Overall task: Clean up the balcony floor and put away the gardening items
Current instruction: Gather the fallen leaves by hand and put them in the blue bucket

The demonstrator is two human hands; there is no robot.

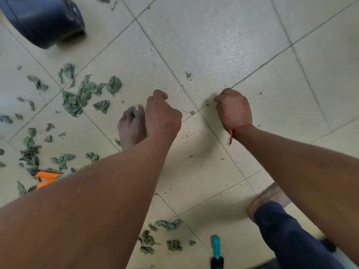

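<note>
Many dried leaves [77,98] litter tiles [213,45]; orange pruners [46,178] — half under left forearm [97,191].

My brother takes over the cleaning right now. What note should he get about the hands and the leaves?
Left hand: curled fist above the floor; anything inside is hidden.
Right hand: fingers curled down at crumbs on the floor; grip unclear.
Things: dry leaves scattered on the left, a smaller bunch near the bottom; orange-handled shears among the leaves, partly under the left forearm; teal-handled tool at the bottom edge; dark container top left.
Done: the floor's middle shows only crumbs.
Left: gather the leaves, put both tools away.
</note>
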